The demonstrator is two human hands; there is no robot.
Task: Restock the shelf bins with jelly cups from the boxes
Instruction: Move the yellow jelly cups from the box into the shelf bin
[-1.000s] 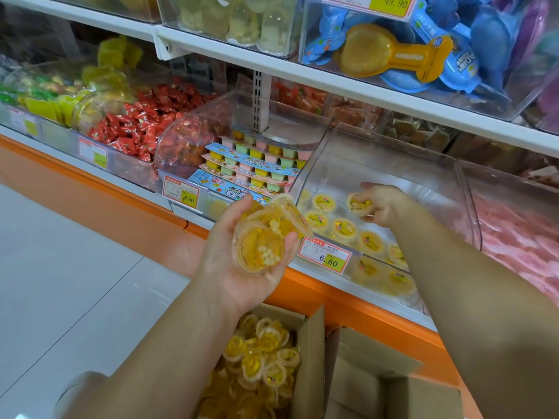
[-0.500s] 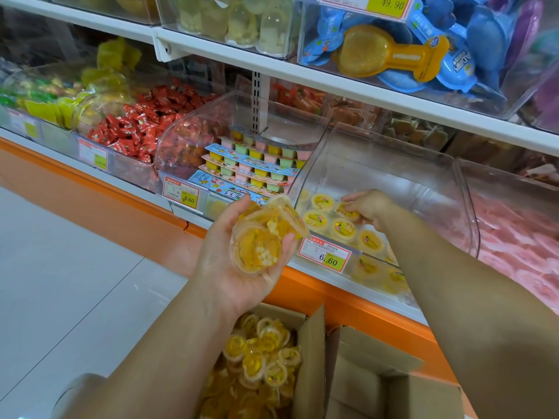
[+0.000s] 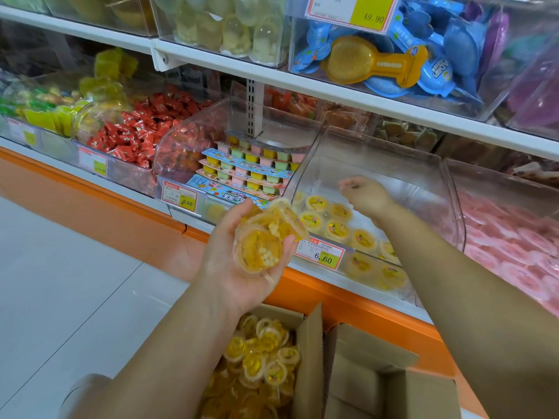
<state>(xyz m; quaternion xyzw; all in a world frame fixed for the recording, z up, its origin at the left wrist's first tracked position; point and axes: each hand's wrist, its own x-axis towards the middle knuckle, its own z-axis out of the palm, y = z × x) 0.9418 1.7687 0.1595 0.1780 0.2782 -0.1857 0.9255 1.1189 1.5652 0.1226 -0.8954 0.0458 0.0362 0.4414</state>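
Right now: mid-restock, placing phase. Left hand (image 3: 239,267) is gripping a cluster of yellow jelly cups (image 3: 263,240) at frame centre, palm up, fingers curled round them, hovering just in front of the shelf edge. Right hand (image 3: 367,196) is hanging inside the clear bin (image 3: 378,152) right of centre, back of hand to camera, fingers loosely curled, no cup showing in them, so I'm reading it as empty.

Bin floor is carrying one sparse layer of placed cups (image 3: 337,229), lids up, mostly toward the front behind the 6.60 price tag (image 3: 320,255). Open cardboard box (image 3: 310,352) at bottom centre is holding plenty more loose cups (image 3: 260,361).

Judgement: bin is looking far from full, so many cycles to go. Next move is likely calling for the right hand reaching across to the left-hand cluster, pinching one cup off, and setting it lid-up in a gap toward the rear. Cluster is looking loosely stacked, so the left grip is needing to hold firm during the pull.
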